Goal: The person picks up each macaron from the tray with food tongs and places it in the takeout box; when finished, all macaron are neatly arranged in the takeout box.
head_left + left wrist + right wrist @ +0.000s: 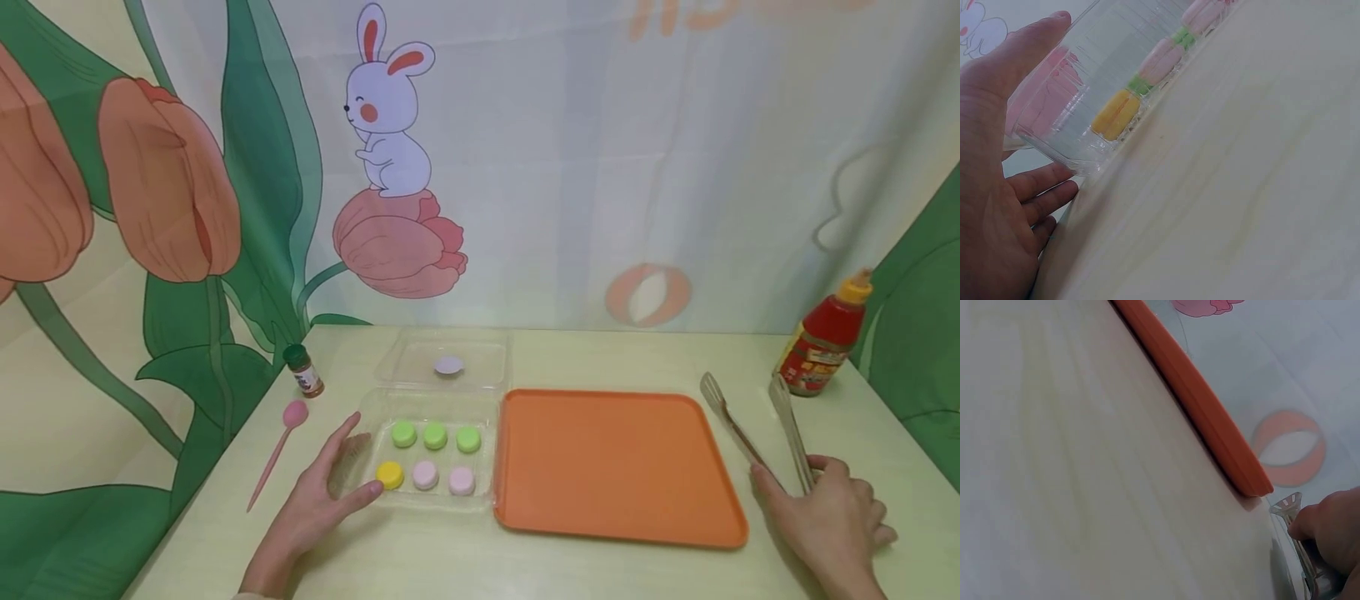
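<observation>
At the left edge of a clear plastic box (480,500), my left hand (315,500) rests with thumb and fingers spread, the thumb by its front corner. Inside stand three green macarons (435,436) at the back. In front of them are a yellow macaron (389,475) and two pink macarons (425,475). The left wrist view shows the fingers against the box's side wall (1054,140). My right hand (828,517) grips metal tongs (738,429), thumb on one arm and fingers about the other. The tongs' arms are spread wide, their tips pointing away from me.
An orange tray (618,467) lies between the box and the tongs. The box's clear lid (405,367) is folded back, with a small pale oval on it. A pink spoon (273,458) and a green-capped jar (303,371) are left; a red sauce bottle (821,342) stands back right.
</observation>
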